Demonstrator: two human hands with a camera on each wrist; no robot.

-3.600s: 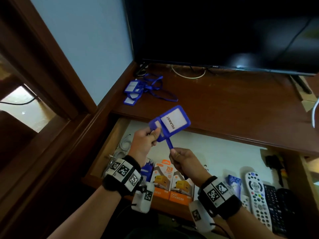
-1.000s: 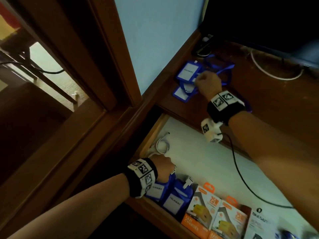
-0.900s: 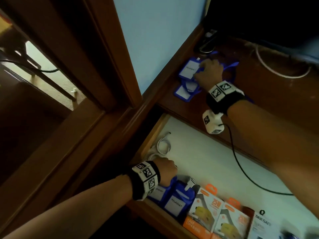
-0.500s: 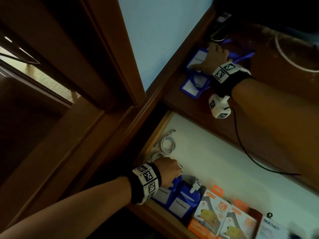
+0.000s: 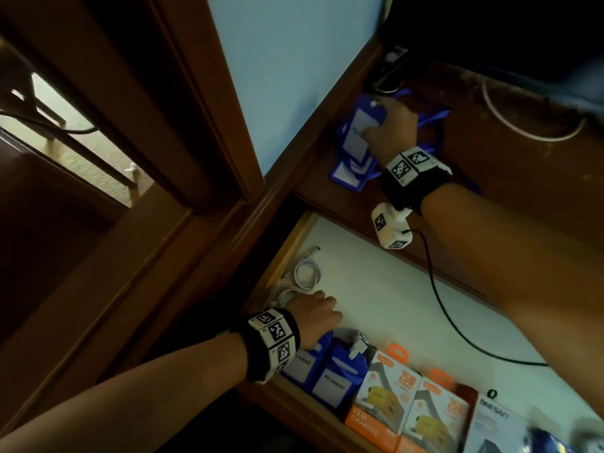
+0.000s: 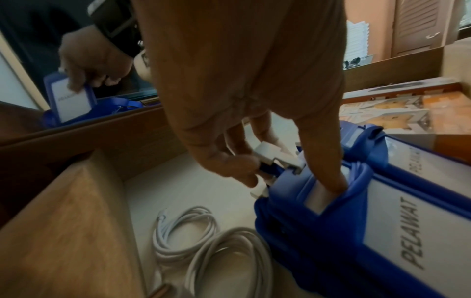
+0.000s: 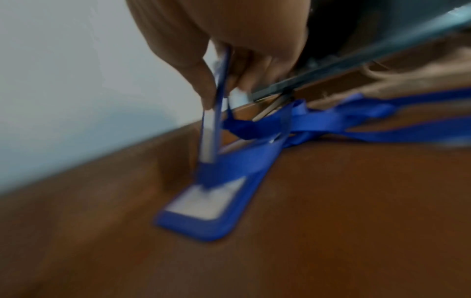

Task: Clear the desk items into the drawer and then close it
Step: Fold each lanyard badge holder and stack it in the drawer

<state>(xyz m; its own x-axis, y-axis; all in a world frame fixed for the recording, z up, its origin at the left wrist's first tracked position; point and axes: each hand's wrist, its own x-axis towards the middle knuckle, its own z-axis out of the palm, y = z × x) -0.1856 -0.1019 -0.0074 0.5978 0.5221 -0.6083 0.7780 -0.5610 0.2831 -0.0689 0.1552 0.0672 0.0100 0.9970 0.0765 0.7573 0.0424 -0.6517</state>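
Observation:
At the desk's (image 5: 523,165) back left corner my right hand (image 5: 376,130) pinches a blue "PELAWAT" badge (image 5: 358,134) between thumb and fingers and tilts it up on edge. In the right wrist view, my right hand (image 7: 219,94) holds that badge (image 7: 215,125) above a second badge lying flat (image 7: 206,205), among tangled blue lanyards (image 7: 331,121). In the open drawer (image 5: 392,305) my left hand (image 5: 323,318) is on two blue badges (image 5: 330,374) standing at the front left. The left wrist view has my left hand (image 6: 257,167) pinching one badge's white clip (image 6: 270,153), one finger tucked inside the holder (image 6: 382,211).
Coiled white cables (image 5: 304,273) lie in the drawer's left corner. Orange charger boxes (image 5: 385,403) and a white box (image 5: 493,426) line its front. A white cable loop (image 5: 523,132) lies on the desk under the dark TV (image 5: 490,34). The wall (image 5: 294,76) borders the desk's left side.
My right hand reached the badge pile, took hold of the top badge and tipped it up on edge. My left hand stayed on the badges in the drawer.

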